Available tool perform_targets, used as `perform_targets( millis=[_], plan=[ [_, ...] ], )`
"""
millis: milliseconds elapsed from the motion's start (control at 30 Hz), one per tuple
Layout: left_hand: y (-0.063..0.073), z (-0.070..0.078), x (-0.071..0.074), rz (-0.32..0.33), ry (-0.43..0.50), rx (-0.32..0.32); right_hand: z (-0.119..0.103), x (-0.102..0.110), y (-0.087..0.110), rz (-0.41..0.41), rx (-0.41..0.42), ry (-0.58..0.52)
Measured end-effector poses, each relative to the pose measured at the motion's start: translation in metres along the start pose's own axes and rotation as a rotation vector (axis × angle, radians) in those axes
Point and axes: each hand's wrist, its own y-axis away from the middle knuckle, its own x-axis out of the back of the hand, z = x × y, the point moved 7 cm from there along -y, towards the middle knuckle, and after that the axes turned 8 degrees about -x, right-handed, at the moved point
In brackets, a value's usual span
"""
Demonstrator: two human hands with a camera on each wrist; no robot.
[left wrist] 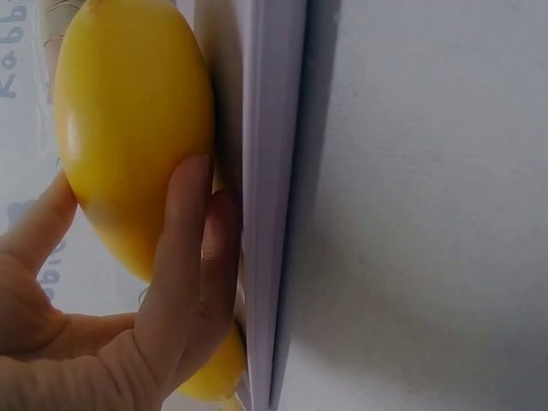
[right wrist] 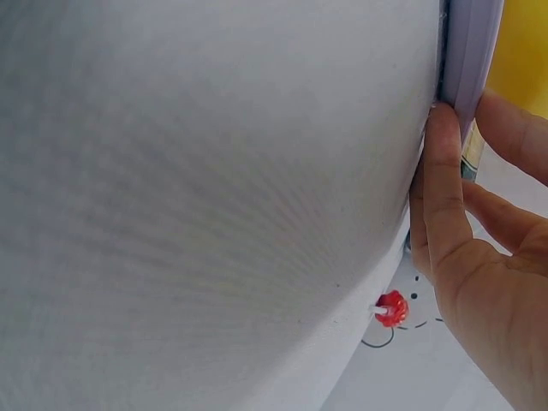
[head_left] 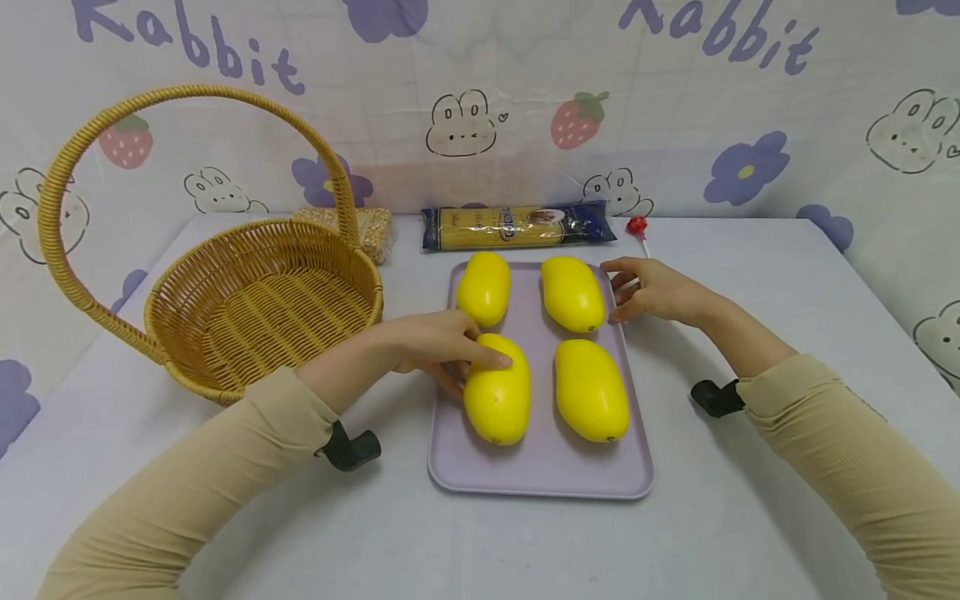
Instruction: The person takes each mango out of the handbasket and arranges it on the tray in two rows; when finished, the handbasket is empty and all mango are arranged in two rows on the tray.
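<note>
Several yellow mangoes lie on a pale purple tray (head_left: 540, 471). My left hand (head_left: 431, 343) grips the near left mango (head_left: 498, 404) from its left side, thumb on top; in the left wrist view its fingers are around the lower end of that mango (left wrist: 128, 111). At the tray's far right corner, my right hand (head_left: 660, 290) pinches the rim; the right wrist view has fingertips against the outer side of the tray (right wrist: 469, 51) and the thumb over its edge. Beside that hand is the far right mango (head_left: 573, 293). The far left mango (head_left: 484, 287) and near right mango (head_left: 592, 390) are untouched.
On the left stands a wicker basket (head_left: 292, 312) with a tall arched handle. Behind it lies a clear bag of pale grains or nuts (head_left: 373, 232). A pasta packet (head_left: 517, 227) lies behind the tray, and a red lollipop (head_left: 637, 225) is near the right hand.
</note>
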Motion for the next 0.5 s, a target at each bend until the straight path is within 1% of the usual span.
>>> perform_targets(
  millis=[200,300,400,500],
  plan=[
    [0.0018,-0.0008,0.0009,0.0,0.004,0.009,0.0008,-0.0008,0.0003,-0.003,0.0,-0.004],
    [0.0029,-0.001,0.0012,0.0,-0.013,0.009,0.0005,-0.0014,0.0008,-0.004,0.002,-0.004],
    [0.0054,0.0002,0.0024,0.001,-0.058,0.003,0.0,-0.0017,0.0015,-0.004,0.002,-0.004],
    [0.009,0.0025,0.0043,-0.004,-0.13,-0.017,-0.0001,-0.0017,0.0026,-0.006,-0.002,-0.005]
  ],
)
